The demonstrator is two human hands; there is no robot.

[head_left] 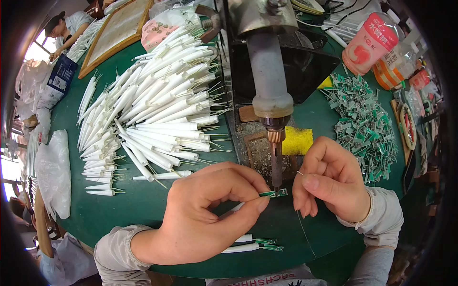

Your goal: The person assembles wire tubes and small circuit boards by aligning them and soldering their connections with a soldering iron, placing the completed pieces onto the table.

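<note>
My left hand (210, 209) pinches a small green circuit board (281, 192) between thumb and fingertips, and a bit of white shows under the fingers. The tip of an upright soldering iron (276, 162) comes down on the board, touching or just over it. To the right of that tip, my right hand (334, 178) is closed on a thin solder wire (300, 173), whose tail hangs down below the hand. Beneath my left hand lie white tubes (243, 248) with green boards at their ends.
A big heap of white tubes with wire leads (162, 95) covers the left of the green table (95, 229). Loose green boards (365, 126) are piled at right, near a pink-labelled bottle (372, 43). A yellow sponge (297, 140) sits behind the iron. Another person (74, 28) works far left.
</note>
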